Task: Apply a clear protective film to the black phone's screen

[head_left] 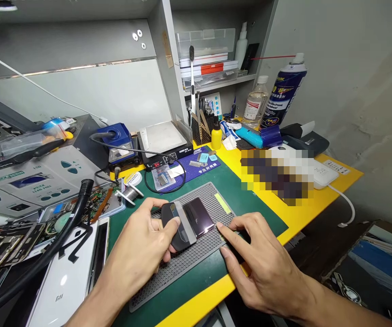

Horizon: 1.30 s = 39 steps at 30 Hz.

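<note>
The yellow worktop (305,218) is carrying a grey perforated silicone mat (169,281), and a dark smartphone (199,218) is lying on the mat. The left hand (138,236) is clasping the smartphone, thumb on top, fingers (172,247) curled beneath. The right hand (260,263) is resting beside it, its fingers (230,240) spread.

This is a small workshop for fixing phones: a yellow tabletop (305,218) holds a blue soldering station (121,143), a heat plate (162,138) and opened phone parts (8,252).
</note>
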Tool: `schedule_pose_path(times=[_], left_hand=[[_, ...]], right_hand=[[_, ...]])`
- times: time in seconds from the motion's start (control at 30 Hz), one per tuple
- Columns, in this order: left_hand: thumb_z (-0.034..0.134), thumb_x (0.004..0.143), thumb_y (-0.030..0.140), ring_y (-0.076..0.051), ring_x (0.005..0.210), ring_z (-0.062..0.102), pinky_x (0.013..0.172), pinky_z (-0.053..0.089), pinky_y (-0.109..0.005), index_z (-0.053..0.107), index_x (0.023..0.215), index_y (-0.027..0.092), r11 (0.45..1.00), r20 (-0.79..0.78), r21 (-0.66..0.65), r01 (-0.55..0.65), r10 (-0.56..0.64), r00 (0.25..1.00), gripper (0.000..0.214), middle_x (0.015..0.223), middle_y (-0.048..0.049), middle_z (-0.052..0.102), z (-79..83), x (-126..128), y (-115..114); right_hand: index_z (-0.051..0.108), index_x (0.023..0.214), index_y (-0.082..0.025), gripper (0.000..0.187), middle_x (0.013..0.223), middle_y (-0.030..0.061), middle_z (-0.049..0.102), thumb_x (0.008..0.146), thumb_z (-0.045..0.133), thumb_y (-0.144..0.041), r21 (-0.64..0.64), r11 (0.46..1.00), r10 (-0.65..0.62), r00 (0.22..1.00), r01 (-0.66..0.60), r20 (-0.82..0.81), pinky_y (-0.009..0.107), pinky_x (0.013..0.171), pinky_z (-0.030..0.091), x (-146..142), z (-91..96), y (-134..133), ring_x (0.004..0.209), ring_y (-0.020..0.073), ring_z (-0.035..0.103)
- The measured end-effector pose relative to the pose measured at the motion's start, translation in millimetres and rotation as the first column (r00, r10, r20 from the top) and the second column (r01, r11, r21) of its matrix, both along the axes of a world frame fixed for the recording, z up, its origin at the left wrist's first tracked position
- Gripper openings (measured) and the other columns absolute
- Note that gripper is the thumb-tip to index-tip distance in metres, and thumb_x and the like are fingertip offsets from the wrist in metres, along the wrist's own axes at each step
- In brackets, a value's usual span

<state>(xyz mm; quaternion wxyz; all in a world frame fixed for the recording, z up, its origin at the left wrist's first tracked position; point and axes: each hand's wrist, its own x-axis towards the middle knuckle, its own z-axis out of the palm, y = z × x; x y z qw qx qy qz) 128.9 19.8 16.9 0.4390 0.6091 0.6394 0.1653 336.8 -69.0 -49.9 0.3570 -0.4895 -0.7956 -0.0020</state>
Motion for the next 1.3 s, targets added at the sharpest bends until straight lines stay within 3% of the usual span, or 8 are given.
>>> schedule_pose_path(times=[0.23,0.53,1.3], left_hand=[[0.060,0.088,0.040,-0.013,0.035,0.050,0.032,0.038,-0.017,0.045,0.113,0.026,1.000,-0.007,-0.015,-0.002,0.002,1.000,0.033,0.045,0.0094,0.060,4.6,2.1,-0.2],[0.060,0.088,0.044,-0.015,0.037,0.054,0.032,0.037,-0.018,0.044,0.116,0.027,1.000,0.011,-0.003,0.015,-0.015,1.000,0.036,0.046,0.0092,0.060,-4.3,1.7,1.5],[0.062,0.085,0.038,-0.015,0.039,0.057,0.037,0.039,-0.018,0.047,0.112,0.025,1.000,0.034,-0.001,0.002,-0.002,0.999,0.033,0.047,0.0080,0.061,-4.6,13.5,3.4]], right_hand=[[0.058,0.131,0.003,0.044,0.104,0.0192,0.050,0.089,0.055,-0.009,-0.072,0.997,-0.008,0.998,0.013,0.060,0.051,0.076,0.048,-1.9,5.4,-0.4,0.097,0.0315,0.047],[0.052,0.138,-0.001,0.047,0.108,0.0169,0.049,0.092,0.051,-0.010,-0.179,0.984,-0.006,0.998,0.018,0.069,0.048,0.080,0.048,-3.1,7.8,-0.3,0.100,0.0299,0.045],[0.050,0.139,-0.005,0.052,0.107,0.0157,0.049,0.088,0.051,-0.013,-0.236,0.972,-0.001,0.998,0.016,0.066,0.049,0.078,0.047,-2.0,11.2,2.2,0.097,0.0304,0.045]])
